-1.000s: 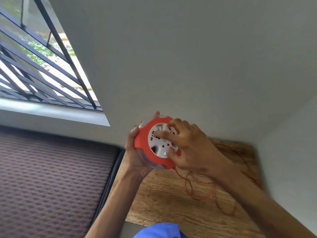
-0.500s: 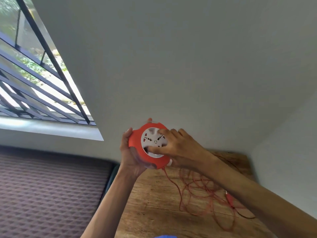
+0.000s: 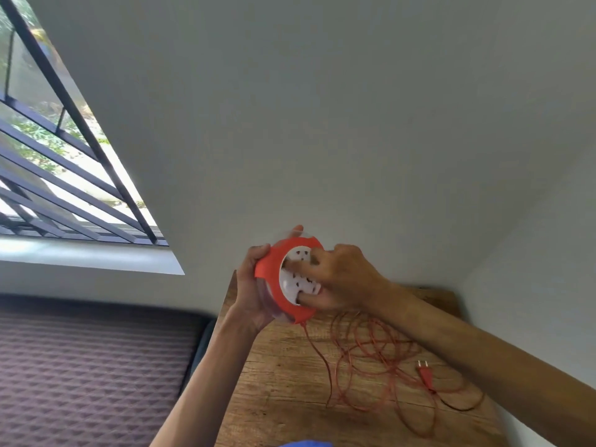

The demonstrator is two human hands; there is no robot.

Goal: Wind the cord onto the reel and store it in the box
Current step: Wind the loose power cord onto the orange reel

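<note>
An orange cord reel (image 3: 270, 276) with a white socket face is held up above the wooden table (image 3: 283, 382). My left hand (image 3: 254, 295) grips the reel's rim from the left and behind. My right hand (image 3: 335, 279) has its fingers curled onto the white centre of the reel. A thin orange cord (image 3: 371, 359) runs down from the reel's bottom edge and lies in loose loops on the table. Its orange two-pin plug (image 3: 425, 375) rests on the table at the right. No box is in view.
A grey wall rises right behind the table and another closes its right side. A dark patterned mattress (image 3: 90, 375) lies to the left of the table. A barred window (image 3: 58, 175) is at the upper left.
The view has tipped down, so more of the table, the cord loops and the plug show. My right hand's fingers have shifted round on the white face. My left hand keeps its grip.
</note>
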